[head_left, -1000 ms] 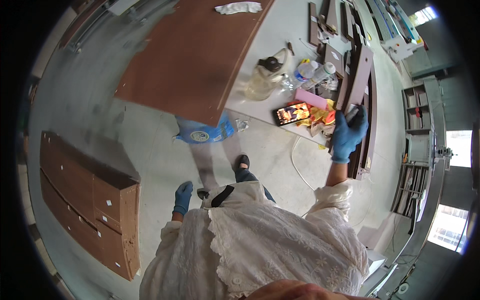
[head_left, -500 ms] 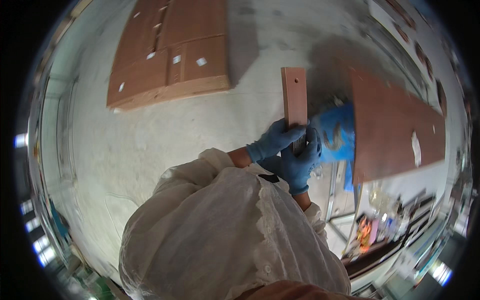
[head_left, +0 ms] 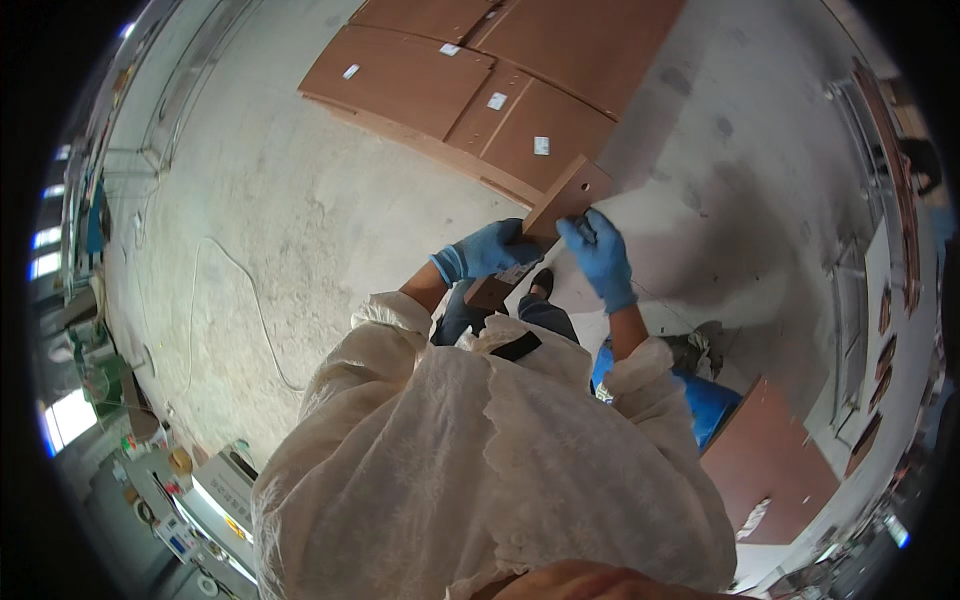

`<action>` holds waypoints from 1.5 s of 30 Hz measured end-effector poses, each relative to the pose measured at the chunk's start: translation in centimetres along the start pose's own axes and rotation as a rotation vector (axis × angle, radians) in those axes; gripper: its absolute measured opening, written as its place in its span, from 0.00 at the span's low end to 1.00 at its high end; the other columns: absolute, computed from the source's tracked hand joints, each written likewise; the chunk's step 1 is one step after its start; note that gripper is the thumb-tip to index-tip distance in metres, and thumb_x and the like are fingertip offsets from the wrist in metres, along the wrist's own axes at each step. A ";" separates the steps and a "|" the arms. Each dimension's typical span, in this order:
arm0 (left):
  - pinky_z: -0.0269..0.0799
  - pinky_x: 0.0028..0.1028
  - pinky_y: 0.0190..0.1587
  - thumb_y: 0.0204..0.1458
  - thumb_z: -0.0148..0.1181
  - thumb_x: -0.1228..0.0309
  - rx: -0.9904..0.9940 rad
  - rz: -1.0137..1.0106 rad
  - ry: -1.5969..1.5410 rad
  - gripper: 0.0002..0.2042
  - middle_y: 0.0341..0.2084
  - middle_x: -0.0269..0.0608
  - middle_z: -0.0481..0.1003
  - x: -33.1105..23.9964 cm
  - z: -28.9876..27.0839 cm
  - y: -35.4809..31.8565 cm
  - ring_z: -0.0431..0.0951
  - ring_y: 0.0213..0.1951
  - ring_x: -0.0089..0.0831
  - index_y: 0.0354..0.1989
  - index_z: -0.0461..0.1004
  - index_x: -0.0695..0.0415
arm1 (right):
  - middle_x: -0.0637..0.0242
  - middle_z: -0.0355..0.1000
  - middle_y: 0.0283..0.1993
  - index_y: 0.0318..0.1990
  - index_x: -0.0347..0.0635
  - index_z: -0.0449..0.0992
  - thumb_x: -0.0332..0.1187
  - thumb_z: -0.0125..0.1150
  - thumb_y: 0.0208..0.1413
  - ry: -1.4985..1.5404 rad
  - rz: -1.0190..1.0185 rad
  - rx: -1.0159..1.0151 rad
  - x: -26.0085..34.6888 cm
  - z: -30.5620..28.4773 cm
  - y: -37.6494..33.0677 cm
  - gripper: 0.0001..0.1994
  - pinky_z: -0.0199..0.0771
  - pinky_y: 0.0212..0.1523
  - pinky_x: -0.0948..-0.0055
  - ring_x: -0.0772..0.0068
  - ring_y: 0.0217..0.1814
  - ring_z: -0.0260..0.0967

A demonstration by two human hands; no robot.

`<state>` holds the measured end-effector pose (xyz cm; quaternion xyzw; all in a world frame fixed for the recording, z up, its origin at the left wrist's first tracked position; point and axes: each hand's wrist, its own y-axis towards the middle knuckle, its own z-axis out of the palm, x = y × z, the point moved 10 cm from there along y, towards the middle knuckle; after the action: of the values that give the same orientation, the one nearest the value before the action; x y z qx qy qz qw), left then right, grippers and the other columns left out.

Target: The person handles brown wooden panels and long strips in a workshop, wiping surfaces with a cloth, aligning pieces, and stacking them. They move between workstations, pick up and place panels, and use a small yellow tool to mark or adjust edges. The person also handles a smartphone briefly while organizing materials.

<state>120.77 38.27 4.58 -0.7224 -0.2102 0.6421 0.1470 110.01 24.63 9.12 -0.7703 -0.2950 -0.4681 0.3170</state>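
A narrow reddish-brown board (head_left: 565, 202) with a round hole near its far end slants in front of me. My left hand (head_left: 492, 250), in a blue glove, grips it around the middle, with a pale label showing below the fingers. Beside the board's right edge is my right hand (head_left: 600, 258), also blue-gloved, its fingers curled at the upper part. Something dark shows at those fingertips, too small to name. Whether the right fingers touch the board is hard to tell.
Large brown panels (head_left: 400, 85) with white labels lie stacked on the floor ahead. At lower right, another brown panel (head_left: 770, 465) rests by a blue drum-like object (head_left: 708, 402). A thin cable (head_left: 232, 262) curves across the floor at left. Equipment (head_left: 215, 490) stands at lower left.
My view has turned, bringing the panel stack nearer the middle and the blue object to lower right. The board now tilts. My right hand has moved from its lower end toward the holed end.
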 end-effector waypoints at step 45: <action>0.81 0.29 0.36 0.55 0.70 0.68 -1.063 -0.799 -1.172 0.15 0.37 0.46 0.82 47.0 -28.5 24.7 0.83 0.33 0.34 0.46 0.81 0.64 | 0.58 0.83 0.38 0.38 0.42 0.83 0.44 0.55 0.61 -0.856 0.081 0.216 -22.9 29.0 59.3 0.16 0.79 0.43 0.55 0.50 0.40 0.80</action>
<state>155.94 41.61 -44.25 -0.1226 -0.7588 0.6272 -0.1259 161.17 6.17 -34.75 -0.8682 -0.4164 -0.0609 0.2629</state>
